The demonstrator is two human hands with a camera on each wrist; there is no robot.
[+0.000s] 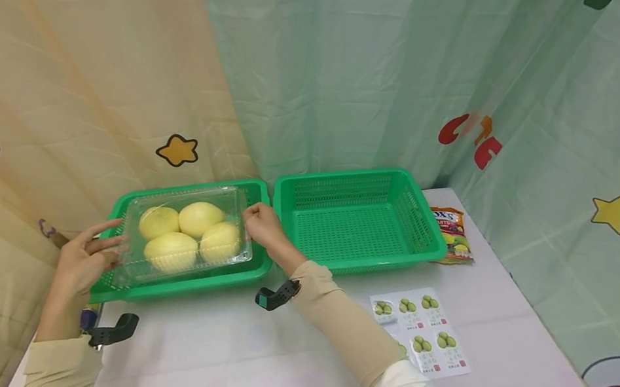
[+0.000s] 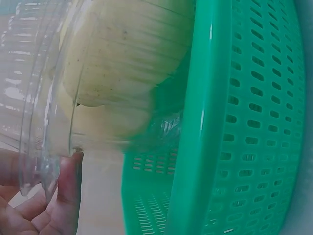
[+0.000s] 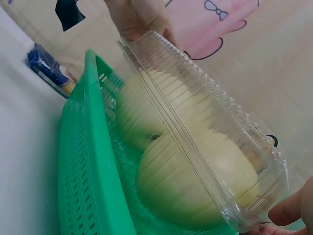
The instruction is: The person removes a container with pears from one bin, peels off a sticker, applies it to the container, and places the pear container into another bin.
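1. Right sleeve [image 1: 351,325], beige and white, nearest the camera.
2. Clear plastic clamshell [image 1: 230,202] of pale-yellow melons [image 1: 201,219] sits at the left-hand green basket [image 1: 195,288].
3. Left hand [image 1: 80,264] grips its rim; right hand [image 1: 266,226] pinches the opposite end.
4. Step, judged: settling lid or pack; latching unclear.
5. Next move calls for even, two-handed control.

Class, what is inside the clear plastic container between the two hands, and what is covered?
Four round, pale yellow fruits show through the clear plastic container. Their undersides and the container floor beneath them cannot be seen; the fruits themselves cover it.
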